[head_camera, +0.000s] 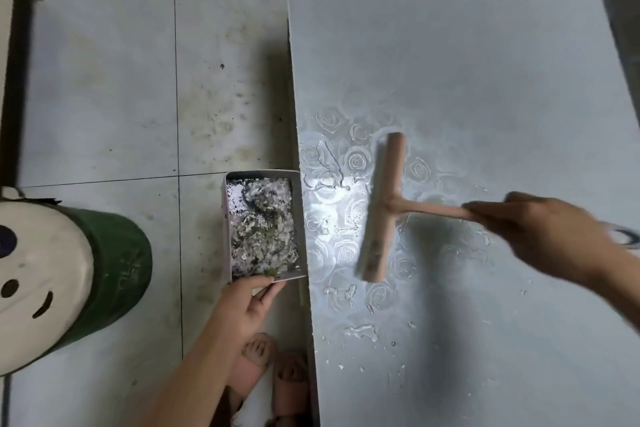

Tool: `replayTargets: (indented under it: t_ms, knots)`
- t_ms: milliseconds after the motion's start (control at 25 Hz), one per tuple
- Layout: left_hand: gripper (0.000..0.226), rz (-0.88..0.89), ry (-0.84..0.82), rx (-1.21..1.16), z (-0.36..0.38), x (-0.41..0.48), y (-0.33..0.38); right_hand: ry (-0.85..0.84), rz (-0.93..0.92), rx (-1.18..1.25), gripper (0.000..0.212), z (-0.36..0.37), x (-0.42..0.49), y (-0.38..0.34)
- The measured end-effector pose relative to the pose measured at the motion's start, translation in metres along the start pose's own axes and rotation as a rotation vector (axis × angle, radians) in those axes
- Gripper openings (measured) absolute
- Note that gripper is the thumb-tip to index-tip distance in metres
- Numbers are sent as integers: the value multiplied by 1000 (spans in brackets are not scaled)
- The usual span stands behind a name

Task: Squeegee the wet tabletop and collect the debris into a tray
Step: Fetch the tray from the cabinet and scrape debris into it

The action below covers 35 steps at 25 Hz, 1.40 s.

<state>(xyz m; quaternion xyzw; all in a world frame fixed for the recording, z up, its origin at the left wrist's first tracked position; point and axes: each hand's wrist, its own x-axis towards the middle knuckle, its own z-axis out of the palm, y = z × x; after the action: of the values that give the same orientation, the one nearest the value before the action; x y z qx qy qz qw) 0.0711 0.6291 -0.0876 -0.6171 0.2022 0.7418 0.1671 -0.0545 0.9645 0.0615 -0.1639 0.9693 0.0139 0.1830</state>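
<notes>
Nearest the body, the left hand [246,308] pinches the tray [228,225] by its near rim, just beside the tabletop [467,45] edge — it already holds a heap of debris [263,229]. Beyond, the right hand [540,229] grips the squeegee [381,208] handle, blade near that edge; water beads [360,329] and flecks are left to clear — the far surface looks done.

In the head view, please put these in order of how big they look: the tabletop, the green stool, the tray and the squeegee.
1. tabletop, by far the largest.
2. green stool, though the wide-angle edge may enlarge it.
3. tray and squeegee: they look about alike, so I do not rank them.
</notes>
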Motion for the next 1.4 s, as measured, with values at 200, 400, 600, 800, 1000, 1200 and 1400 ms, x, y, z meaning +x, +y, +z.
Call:
replayTargets:
  t_ms: [200, 400, 600, 800, 1000, 1200, 1400]
  knots:
    - [27, -14, -10, -17, 19, 2, 15, -159, 8, 109, 36, 20, 35, -1]
    - [22, 2, 8, -40, 25, 10, 22, -42, -236, 43, 34, 17, 82, -63]
    - [19, -6, -21, -18, 29, 11, 28, -115, -22, -18, 33, -31, 86, -14]
    - [19, 5, -36, -12, 31, 17, 34, -102, -142, -42, 32, -12, 102, -68]
    - [16, 26, 8, 81, 25, 24, 32, 35, -181, 48, 31, 9, 73, -111]
    - [19, 1, 24, 102, 16, 9, 24, -120, 310, 434, 40, 41, -71, -66]
    - [21, -21, 64, 34, 16, -8, 12, -186, 717, 318, 43, 63, -219, 7]
